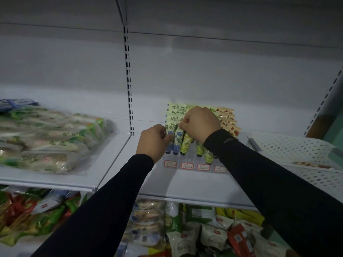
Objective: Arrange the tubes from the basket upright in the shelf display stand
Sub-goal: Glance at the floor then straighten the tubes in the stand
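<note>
I see my left hand [153, 140] gripping a blue-flowered tube [169, 140] and my right hand [201, 123] pinching its neighbour tube [177, 141], both upright in the display stand [187, 160] on the shelf [185, 184].

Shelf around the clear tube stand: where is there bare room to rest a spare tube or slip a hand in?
Bare white shelf board lies open between the slotted upright and the clear display stand, and in front of its red-edged price tags. Crowded: the stand's rows of printed tubes, where the left hand and right hand work, and the bagged greens left of the upright.
</note>
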Tool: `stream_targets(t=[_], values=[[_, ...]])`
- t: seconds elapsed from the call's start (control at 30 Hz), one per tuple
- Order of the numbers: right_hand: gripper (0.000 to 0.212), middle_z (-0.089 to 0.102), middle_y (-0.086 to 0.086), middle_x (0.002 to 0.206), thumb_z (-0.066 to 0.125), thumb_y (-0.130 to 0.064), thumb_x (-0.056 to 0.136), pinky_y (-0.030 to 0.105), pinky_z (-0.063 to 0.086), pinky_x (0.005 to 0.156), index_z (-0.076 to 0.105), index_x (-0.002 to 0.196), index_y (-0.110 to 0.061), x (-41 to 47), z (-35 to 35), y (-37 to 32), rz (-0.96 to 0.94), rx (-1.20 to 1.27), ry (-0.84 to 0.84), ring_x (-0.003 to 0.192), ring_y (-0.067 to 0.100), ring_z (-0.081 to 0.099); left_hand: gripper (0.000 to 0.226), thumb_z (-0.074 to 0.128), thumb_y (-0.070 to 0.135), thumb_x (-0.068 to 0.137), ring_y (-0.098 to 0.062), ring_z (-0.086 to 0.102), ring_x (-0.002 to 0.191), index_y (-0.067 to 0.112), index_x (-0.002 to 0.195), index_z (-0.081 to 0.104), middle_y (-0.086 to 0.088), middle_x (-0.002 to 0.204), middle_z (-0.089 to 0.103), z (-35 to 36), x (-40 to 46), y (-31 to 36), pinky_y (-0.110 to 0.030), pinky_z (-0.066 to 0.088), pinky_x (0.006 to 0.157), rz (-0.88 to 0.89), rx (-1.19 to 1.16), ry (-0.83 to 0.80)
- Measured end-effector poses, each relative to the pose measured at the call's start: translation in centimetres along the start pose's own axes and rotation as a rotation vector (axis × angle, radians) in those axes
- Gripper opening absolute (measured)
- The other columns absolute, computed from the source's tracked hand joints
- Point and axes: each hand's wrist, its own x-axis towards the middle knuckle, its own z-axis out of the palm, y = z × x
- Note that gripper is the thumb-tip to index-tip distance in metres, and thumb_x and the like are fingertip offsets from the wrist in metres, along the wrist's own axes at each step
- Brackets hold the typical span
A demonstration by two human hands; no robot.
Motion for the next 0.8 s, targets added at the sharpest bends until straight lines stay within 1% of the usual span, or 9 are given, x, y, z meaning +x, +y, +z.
stream_targets(t=[0.17,0.23,0.33,0.47,0.53,0.6,0.67,0.73,0.8], values=[[0.036,0.073,0.014,0.076,0.065,-0.037,0.089,0.033,0.055,0.064,0.074,0.077,-0.004,0.2,0.0,0.4,0.002,0.053,-0.017,0.069,0.029,0.068,0.024,0.064,0.030,0.092,-0.027,0.061,0.082,0.006,0.094,0.063,-0.010,0.086,0.070,0.1,0.0,-0.1,-0.028,0.035,0.061,0.004,0.014,0.005],[0.038,0.073,0.014,0.079,0.066,-0.039,0.088,0.033,0.054,0.065,0.074,0.077,-0.004,0.2,-0.2,0.7,0.000,0.113,-0.018,0.072,0.029,0.068,0.024,0.064,0.030,0.092,-0.027,0.061,0.081,0.006,0.094,0.063,-0.009,0.085,0.069,0.1,0.0,-0.2,-0.028,0.037,0.061,0.007,0.018,0.008],[0.037,0.073,0.008,0.079,0.067,-0.042,0.088,0.031,0.055,0.068,0.075,0.076,-0.007,0.0,-0.6,1.0,-0.011,0.151,-0.015,0.070,0.022,0.067,0.023,0.062,0.029,0.093,-0.027,0.060,0.079,0.006,0.094,0.063,-0.008,0.083,0.068,0.1,0.0,-0.2,-0.030,0.038,0.060,0.014,0.014,0.008],[0.042,0.073,0.013,0.086,0.065,-0.045,0.089,0.033,0.056,0.072,0.075,0.082,-0.004,-0.4,-0.8,1.5,-0.040,0.239,0.001,0.078,0.029,0.067,0.023,0.061,0.030,0.094,-0.024,0.062,0.081,0.009,0.101,0.065,-0.007,0.087,0.071,0.1,0.0,0.0,-0.029,0.035,0.058,0.014,0.013,0.004],[0.037,0.073,0.006,0.086,0.065,-0.044,0.089,0.028,0.054,0.069,0.077,0.084,-0.010,-0.7,-1.0,1.7,-0.048,0.256,0.000,0.077,0.021,0.066,0.025,0.061,0.031,0.094,-0.021,0.060,0.079,0.010,0.108,0.065,-0.005,0.089,0.071,0.1,0.0,0.0,-0.021,0.033,0.057,0.016,0.015,0.006],[0.032,0.070,-0.003,0.082,0.065,-0.044,0.089,0.020,0.045,0.061,0.077,0.085,-0.015,-0.9,-1.1,1.7,-0.062,0.240,0.002,0.072,0.012,0.062,0.028,0.060,0.031,0.095,-0.018,0.055,0.074,0.011,0.114,0.064,-0.004,0.090,0.071,0.1,-0.2,0.0,-0.016,0.034,0.051,0.018,0.017,0.003],[0.030,0.064,-0.009,0.077,0.064,-0.045,0.090,0.017,0.037,0.057,0.076,0.086,-0.017,-1.1,-1.1,1.9,-0.062,0.204,0.019,0.067,0.003,0.056,0.031,0.060,0.032,0.095,-0.016,0.055,0.075,0.012,0.118,0.063,-0.005,0.095,0.072,0.1,-0.2,0.0,-0.012,0.033,0.050,0.017,0.017,-0.003],[0.030,0.066,-0.009,0.078,0.064,-0.044,0.090,0.017,0.037,0.056,0.076,0.083,-0.017,-1.1,-1.0,2.0,-0.066,0.172,0.004,0.066,0.003,0.057,0.036,0.061,0.033,0.094,-0.015,0.055,0.078,0.012,0.123,0.062,-0.005,0.103,0.072,0.1,-0.2,0.0,-0.015,0.033,0.057,0.006,0.017,-0.008],[0.030,0.071,-0.006,0.081,0.064,-0.040,0.090,0.019,0.041,0.057,0.076,0.080,-0.014,-1.0,-0.7,2.0,-0.079,0.139,-0.017,0.068,0.008,0.062,0.037,0.062,0.032,0.094,-0.015,0.055,0.080,0.012,0.125,0.061,-0.006,0.106,0.071,0.0,-0.2,0.0,-0.018,0.033,0.064,-0.007,0.023,-0.013]])
